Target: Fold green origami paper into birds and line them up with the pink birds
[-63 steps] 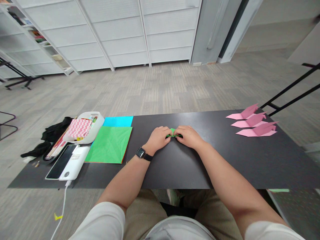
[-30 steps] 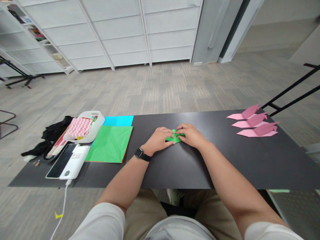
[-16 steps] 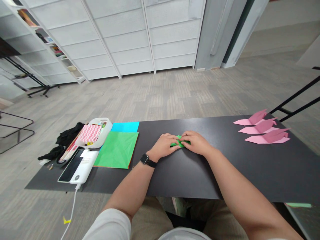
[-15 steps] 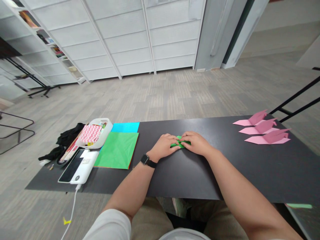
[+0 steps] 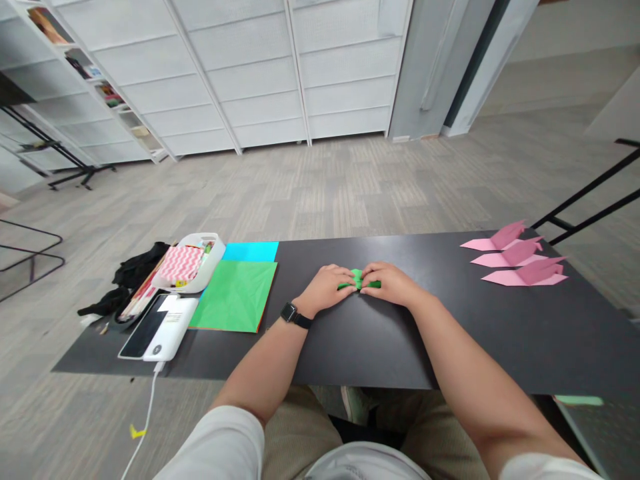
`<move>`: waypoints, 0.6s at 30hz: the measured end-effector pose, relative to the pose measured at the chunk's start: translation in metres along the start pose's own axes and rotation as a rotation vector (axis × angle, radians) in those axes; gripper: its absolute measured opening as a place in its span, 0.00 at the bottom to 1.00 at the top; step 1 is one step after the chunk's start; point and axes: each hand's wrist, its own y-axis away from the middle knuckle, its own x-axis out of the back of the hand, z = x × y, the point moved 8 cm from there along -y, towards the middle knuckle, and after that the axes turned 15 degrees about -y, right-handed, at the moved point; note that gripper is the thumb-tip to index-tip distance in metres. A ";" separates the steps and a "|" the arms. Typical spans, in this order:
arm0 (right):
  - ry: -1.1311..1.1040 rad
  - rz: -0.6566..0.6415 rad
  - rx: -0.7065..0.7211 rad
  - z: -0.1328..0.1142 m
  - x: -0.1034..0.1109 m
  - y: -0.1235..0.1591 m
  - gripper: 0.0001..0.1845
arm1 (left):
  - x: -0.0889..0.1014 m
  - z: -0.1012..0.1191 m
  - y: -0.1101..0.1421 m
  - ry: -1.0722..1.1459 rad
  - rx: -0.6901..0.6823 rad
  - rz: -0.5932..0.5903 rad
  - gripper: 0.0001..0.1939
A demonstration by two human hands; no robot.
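A small piece of folded green paper (image 5: 357, 279) lies on the dark table, between my two hands. My left hand (image 5: 330, 288), with a black watch at the wrist, pinches its left side with thumb and fingers. From the other side my right hand (image 5: 390, 283) grips the right part of the paper in the same way. The fingers cover most of the paper, so its full shape is hidden. Both hands rest low, close to the tabletop.
Pink folded paper birds (image 5: 525, 273) stand at the right. Left of my hands lie green sheets (image 5: 235, 297) over a blue sheet (image 5: 253, 251). Farther left are a white basket (image 5: 214, 257), a white power bank (image 5: 171, 328) with a cable, a phone (image 5: 145, 330) and black cloth (image 5: 140, 263).
My fingers have shifted on the green paper; it looked more spread a second ago and now appears narrower and bunched between both hands. The camera view has also turned slightly.
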 end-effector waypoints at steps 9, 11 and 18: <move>0.020 0.031 -0.040 0.001 0.002 -0.001 0.04 | -0.002 -0.006 -0.001 0.033 0.019 0.004 0.10; 0.042 0.035 -0.053 0.004 0.001 -0.001 0.04 | -0.003 -0.007 -0.002 0.045 0.023 0.006 0.10; 0.102 0.077 -0.088 0.009 0.002 0.000 0.02 | -0.004 -0.009 -0.002 0.055 0.040 0.007 0.08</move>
